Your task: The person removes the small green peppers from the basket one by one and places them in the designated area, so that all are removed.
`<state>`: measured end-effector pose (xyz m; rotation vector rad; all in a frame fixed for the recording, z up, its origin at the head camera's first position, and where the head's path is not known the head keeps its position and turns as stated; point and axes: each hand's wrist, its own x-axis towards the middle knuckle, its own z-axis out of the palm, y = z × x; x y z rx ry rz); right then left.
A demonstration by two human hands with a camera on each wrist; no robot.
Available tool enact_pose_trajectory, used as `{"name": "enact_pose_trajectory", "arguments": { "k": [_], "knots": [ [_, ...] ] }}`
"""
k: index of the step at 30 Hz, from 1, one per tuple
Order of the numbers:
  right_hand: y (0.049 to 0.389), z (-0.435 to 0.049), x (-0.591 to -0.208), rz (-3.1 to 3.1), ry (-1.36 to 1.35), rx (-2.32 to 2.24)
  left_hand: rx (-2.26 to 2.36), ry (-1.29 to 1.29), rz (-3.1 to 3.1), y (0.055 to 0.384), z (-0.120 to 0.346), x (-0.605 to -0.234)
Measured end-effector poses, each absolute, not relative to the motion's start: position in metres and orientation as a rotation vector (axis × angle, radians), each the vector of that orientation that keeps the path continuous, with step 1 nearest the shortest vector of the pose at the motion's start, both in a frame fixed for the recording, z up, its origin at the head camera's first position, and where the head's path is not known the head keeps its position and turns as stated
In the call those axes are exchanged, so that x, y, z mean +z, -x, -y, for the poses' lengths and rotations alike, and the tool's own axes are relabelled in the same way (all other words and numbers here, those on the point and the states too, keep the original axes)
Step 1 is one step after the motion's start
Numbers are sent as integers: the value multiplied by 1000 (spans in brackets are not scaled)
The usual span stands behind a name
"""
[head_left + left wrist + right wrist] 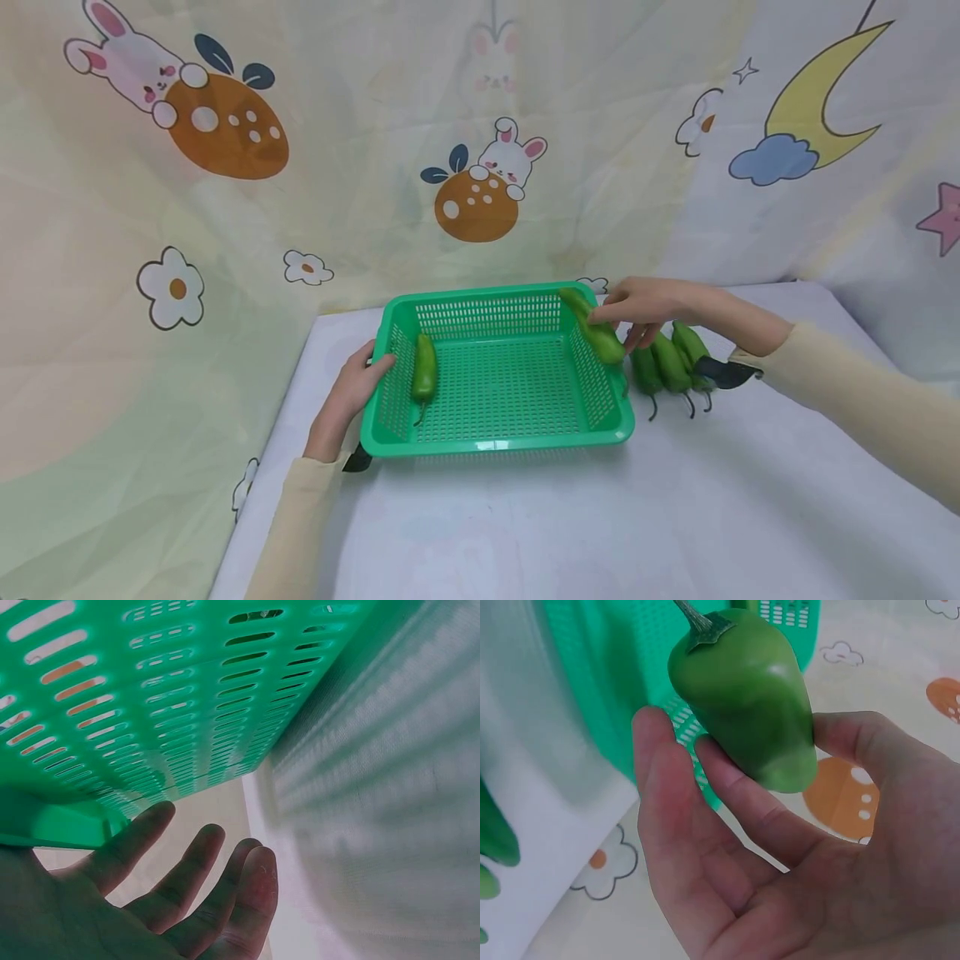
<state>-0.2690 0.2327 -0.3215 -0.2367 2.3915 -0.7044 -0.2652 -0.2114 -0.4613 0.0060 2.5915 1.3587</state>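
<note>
A green plastic basket [498, 447] with slotted sides sits on the white-covered table. My left hand [349, 387] holds its left rim, thumb over the top. In the left wrist view, the fingers [251, 889] spread below the rim, outside the slotted wall. Over the basket's right side, my right hand [647, 303] pinches a long green pepper [742, 705] between thumb and fingers, with its stem end pointing away from the palm. Another green pepper [424, 372] lies inside the basket along the left wall, stem towards the front.
Right of the basket, three green peppers [670, 363] lie side by side on the table [480, 525], stems towards the front, partly hidden by my right hand and wrist. Behind the table hangs a printed cloth [360, 183] with rabbits, flowers and a moon.
</note>
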Motion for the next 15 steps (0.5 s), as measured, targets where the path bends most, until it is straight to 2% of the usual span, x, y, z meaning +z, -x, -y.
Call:
{"name": "enact_pose_trajectory", "arguments": {
  "k": [15],
  "knots": [
    [268, -281, -329, -2397, 173, -658, 1376, -7, -2587, 266, 211, -464]
  ]
}}
